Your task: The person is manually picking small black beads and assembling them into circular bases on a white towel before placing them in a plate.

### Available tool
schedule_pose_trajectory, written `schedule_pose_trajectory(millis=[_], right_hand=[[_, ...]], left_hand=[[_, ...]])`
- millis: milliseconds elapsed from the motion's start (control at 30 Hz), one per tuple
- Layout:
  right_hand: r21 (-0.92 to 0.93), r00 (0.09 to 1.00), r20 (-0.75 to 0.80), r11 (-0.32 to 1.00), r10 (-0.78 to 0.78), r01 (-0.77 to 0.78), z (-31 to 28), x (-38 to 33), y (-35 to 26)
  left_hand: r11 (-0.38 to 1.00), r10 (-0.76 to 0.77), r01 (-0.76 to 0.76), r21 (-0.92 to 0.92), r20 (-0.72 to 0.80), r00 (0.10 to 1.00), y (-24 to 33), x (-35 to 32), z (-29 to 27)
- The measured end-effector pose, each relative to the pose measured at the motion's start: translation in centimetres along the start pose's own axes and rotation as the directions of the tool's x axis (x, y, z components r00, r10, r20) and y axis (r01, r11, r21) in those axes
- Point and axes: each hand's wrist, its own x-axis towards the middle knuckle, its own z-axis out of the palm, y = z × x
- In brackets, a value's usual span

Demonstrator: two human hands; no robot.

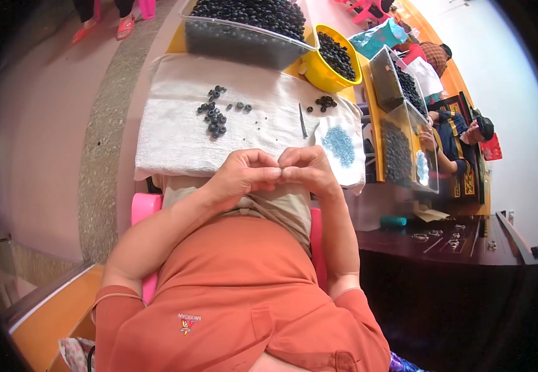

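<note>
My left hand point(244, 176) and my right hand point(309, 171) meet fingertip to fingertip at the front edge of a white cloth point(170, 118). Both are closed in a pinch; whatever lies between them is too small or hidden to make out. Beyond my left hand is a loose cluster of small black ring-shaped pieces point(213, 119). Right of the middle lies a slim dark pointed tool point(303, 121). A small heap of black pieces point(326, 103) is behind it. Nearest my right hand, a white dish point(321, 131) holds tiny blue grains point(339, 147).
A clear bin point(238, 43) full of black pieces stands at the far edge, beside a yellow basin point(331, 77) of the same. More clear bins point(399, 146) are to the right, where another person point(454, 139) sits. A dark table point(442, 242) stands lower right.
</note>
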Motion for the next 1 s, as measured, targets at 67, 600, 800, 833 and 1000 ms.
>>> schedule_pose_trajectory(millis=[67, 600, 800, 833, 1000], right_hand=[[0.005, 1.000, 0.018, 1.000, 0.005, -0.005, 0.1, -0.1, -0.2], [-0.391, 0.968, -0.015, 0.893, -0.249, 0.223, 1.3, -0.9, -0.7], [-0.054, 0.999, 0.039, 0.999, -0.003, 0.005, 1.5, -0.2, -1.4], [0.031, 0.999, 0.036, 1.000, -0.001, 0.000, 1.7, -0.1, -1.2], [-0.408, 0.948, -0.113, 0.883, -0.299, 0.230, 3.1, 0.1, 0.6]], left_hand=[[0.999, -0.024, 0.024, -0.035, 0.007, 1.000, 0.0, -0.1, 0.0], [0.995, -0.060, 0.065, -0.077, 0.056, 0.997, 0.5, -0.2, -0.2], [0.994, -0.083, 0.090, -0.063, 0.097, 0.992, 0.9, -0.5, 0.1], [0.994, -0.082, 0.089, -0.070, 0.098, 0.992, 1.0, -0.5, 0.0], [0.988, -0.025, 0.030, -0.148, 0.031, 0.999, 1.0, 0.1, -0.7]])
